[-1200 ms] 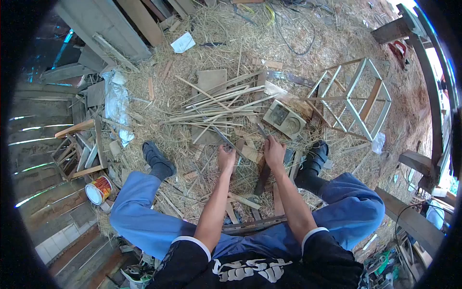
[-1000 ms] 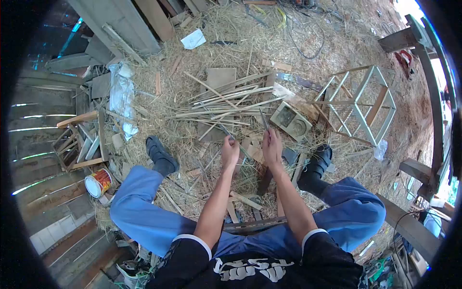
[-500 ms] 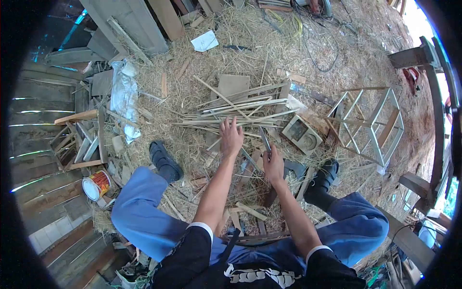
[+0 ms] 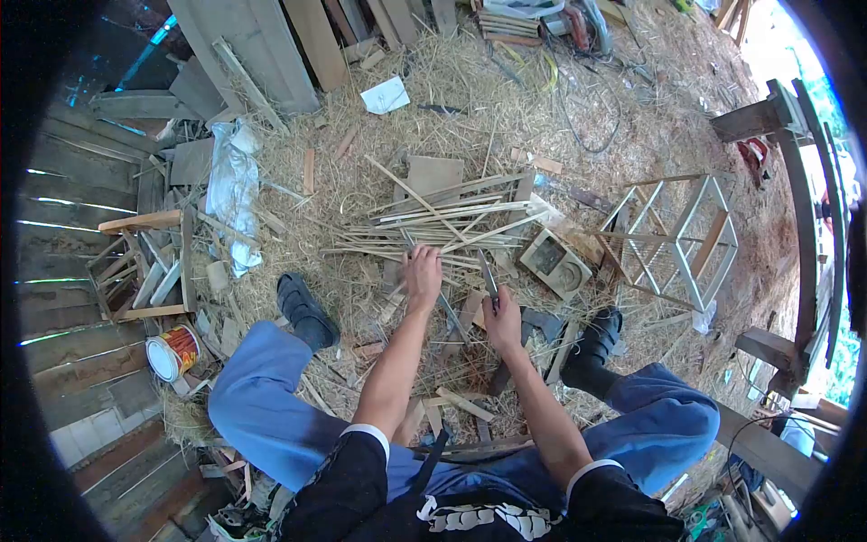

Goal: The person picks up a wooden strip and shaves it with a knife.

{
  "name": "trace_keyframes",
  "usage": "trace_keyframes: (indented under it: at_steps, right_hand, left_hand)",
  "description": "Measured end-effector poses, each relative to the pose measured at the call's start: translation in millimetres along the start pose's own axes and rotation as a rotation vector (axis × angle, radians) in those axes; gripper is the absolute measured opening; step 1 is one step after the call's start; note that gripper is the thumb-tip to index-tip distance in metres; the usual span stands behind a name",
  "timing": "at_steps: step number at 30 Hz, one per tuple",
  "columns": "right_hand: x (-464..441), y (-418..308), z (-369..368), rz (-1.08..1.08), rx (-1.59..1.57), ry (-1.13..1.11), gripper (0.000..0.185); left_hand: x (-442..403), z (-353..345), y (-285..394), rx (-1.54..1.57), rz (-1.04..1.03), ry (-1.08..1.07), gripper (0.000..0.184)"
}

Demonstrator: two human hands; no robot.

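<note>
My left hand (image 4: 423, 275) is at the near edge of a loose pile of thin wooden strips (image 4: 470, 212), its fingers bent down over a strip. Whether they grip it is too small to tell. In my right hand (image 4: 503, 325) is a knife (image 4: 489, 275), its blade pointing up and away from me, just right of the left hand. A flat board (image 4: 434, 172) lies partly under the strips. Right of the knife, on the straw, rests a beige device (image 4: 555, 264) with a dark window and a round dial.
A hexagonal wooden frame (image 4: 677, 239) stands at the right. Another wooden frame (image 4: 149, 262) and a paint can (image 4: 172, 353) are at the left. A white paper (image 4: 386, 96) and a power tool (image 4: 582, 32) lie farther off. Posts (image 4: 795, 226) rise at the far right.
My left hand first let go of what it held and reached forward, spread, to the strips; now its fingers have curled there. My right hand has kept the knife. The view has shifted.
</note>
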State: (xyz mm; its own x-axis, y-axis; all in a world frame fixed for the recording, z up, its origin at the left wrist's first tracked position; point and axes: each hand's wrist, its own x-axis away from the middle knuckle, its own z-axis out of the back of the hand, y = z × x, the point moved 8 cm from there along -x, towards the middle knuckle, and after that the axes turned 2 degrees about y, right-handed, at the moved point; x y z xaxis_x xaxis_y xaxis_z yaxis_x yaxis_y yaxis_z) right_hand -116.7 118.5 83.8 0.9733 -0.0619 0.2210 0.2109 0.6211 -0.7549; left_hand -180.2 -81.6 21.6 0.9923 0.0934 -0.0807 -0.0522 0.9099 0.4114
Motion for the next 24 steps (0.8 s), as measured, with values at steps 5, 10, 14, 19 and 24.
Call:
trace_keyframes:
  at_steps: [5, 10, 14, 19, 24]
  right_hand:
    - [20, -8, 22, -0.054, -0.096, 0.049, 0.017]
    - [27, -63, 77, 0.092, -0.349, 0.238, 0.013]
    - [33, -142, 149, 0.302, -0.383, 0.33, 0.017]
    - [62, -195, 218, 0.298, -0.424, 0.089, 0.023]
    - [94, -196, 243, 0.388, -0.528, -0.014, 0.02]
  left_hand:
    - [5, 58, 50, 0.176, -0.237, 0.132, 0.015]
    - [14, 127, 107, 0.587, -0.076, 0.075, 0.021]
    - [28, 159, 146, 1.123, 0.112, -0.139, 0.028]
    - [70, 227, 212, 1.514, 0.229, -0.369, 0.024]
    - [101, 269, 254, 1.548, 0.123, -0.377, 0.026]
